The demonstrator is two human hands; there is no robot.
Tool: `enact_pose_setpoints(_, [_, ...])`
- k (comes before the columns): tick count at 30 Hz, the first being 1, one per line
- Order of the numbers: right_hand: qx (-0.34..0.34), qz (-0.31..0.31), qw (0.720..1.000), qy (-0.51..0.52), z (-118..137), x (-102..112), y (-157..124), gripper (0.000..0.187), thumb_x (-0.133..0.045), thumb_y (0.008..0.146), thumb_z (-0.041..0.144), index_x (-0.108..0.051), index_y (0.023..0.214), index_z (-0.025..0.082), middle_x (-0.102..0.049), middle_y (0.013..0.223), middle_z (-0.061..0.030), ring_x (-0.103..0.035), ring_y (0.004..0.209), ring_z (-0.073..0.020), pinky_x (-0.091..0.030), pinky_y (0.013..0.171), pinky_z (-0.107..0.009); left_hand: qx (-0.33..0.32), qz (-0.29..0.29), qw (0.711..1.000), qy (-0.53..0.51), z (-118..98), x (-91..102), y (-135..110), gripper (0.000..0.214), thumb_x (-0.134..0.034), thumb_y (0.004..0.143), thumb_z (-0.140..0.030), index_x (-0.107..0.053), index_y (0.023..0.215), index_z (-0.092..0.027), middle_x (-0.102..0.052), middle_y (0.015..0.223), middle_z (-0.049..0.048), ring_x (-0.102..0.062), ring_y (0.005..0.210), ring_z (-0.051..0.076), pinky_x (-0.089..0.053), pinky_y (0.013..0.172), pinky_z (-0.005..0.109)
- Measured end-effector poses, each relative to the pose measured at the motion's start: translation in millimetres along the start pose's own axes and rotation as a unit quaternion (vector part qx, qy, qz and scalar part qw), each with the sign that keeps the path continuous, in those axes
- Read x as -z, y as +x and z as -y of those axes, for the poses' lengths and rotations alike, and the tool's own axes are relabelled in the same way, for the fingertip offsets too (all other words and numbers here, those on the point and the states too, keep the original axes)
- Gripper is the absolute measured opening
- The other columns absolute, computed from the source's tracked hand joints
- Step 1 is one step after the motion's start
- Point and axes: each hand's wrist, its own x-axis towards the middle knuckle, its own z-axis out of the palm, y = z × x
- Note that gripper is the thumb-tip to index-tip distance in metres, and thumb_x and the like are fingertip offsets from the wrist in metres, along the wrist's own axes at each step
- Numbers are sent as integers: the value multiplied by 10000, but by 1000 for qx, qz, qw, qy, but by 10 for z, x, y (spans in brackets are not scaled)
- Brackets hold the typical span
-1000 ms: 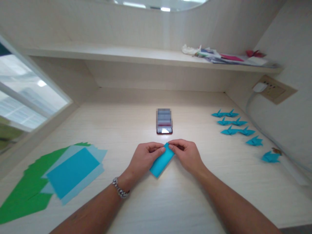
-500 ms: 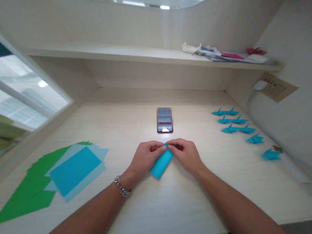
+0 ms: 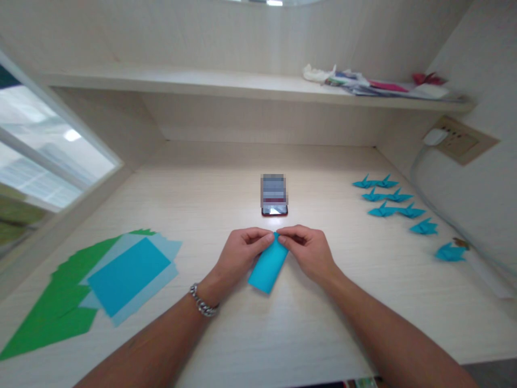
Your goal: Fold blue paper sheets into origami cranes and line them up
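A folded strip of blue paper slants across the desk in front of me, its far end between my two hands. My left hand, with a chain bracelet on the wrist, pinches the top left corner between thumb and fingers. On the other side, my right hand pinches the top right corner. The thumbs lie close together, and my fingertips partly hide the paper's upper edge. Just beyond the hands lies a phone, its screen blurred out.
Blue paper sheets overlap green sheets on the left. Folded blue paper birds stand in rows on the right, near a cable from a wall socket. A shelf with papers crosses the back.
The blue paper has turned slightly, its near end shifting right, and more of its top edge shows between my fingertips. Both hands keep their pinch. The whole view has shifted a little.
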Motion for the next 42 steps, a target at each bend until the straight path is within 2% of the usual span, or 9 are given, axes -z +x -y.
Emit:
enact_pose_setpoints(5, [11,5,1000,-6,3,2,-3,140,-675,764,222,-742,886,224,-723,856,-40,-661,799,-188,-518,731,-325,6,4,1000,7,11,13,10,208,-692,763,-307,-732,867,-132,-708,754,69,-583,620,132,-459,555,235])
enact_pose_setpoints(11, [8,8,1000,-19,15,-4,-8,142,-655,774,225,-744,884,221,-722,864,-46,-663,803,-191,-514,730,-325,-21,-17,997,79,-28,-17,-4,178,-709,743,-277,-735,864,-149,-727,773,63,-618,671,147,-475,592,234])
enact_pose_setpoints(18, [-74,2,992,101,-85,-28,31,271,-735,679,267,-691,929,173,-713,817,-62,-656,737,-188,-535,677,-322,-49,-80,990,102,-8,-34,-7,177,-687,758,-296,-717,828,-136,-720,758,57,-610,634,141,-471,546,223])
enact_pose_setpoints(22, [-63,-28,992,105,-68,-23,34,264,-740,674,255,-679,915,165,-700,787,-56,-651,727,-176,-531,686,-313,-52,-77,991,95,-10,-47,-11,197,-675,769,-312,-710,839,-131,-712,755,58,-598,612,134,-469,523,222])
enact_pose_setpoints(29, [-81,-76,981,159,39,-17,35,373,-794,591,247,-650,926,165,-703,740,-27,-668,691,-175,-532,684,-314,-78,-93,987,101,-29,-74,-32,184,-682,764,-307,-702,828,-135,-716,765,56,-615,623,143,-494,538,232])
enact_pose_setpoints(36, [-144,-96,963,207,104,-4,54,401,-839,491,276,-650,828,168,-704,673,-22,-663,638,-182,-523,682,-337,-98,-109,983,113,8,-86,-52,186,-693,751,-317,-704,818,-144,-724,772,57,-640,652,168,-506,558,249])
enact_pose_setpoints(42, [-146,-89,957,234,73,-18,45,318,-817,543,272,-656,799,174,-679,654,-1,-624,609,-139,-496,655,-295,-92,-117,982,114,-4,-105,-60,183,-695,751,-312,-703,811,-139,-720,760,52,-636,654,159,-504,566,241])
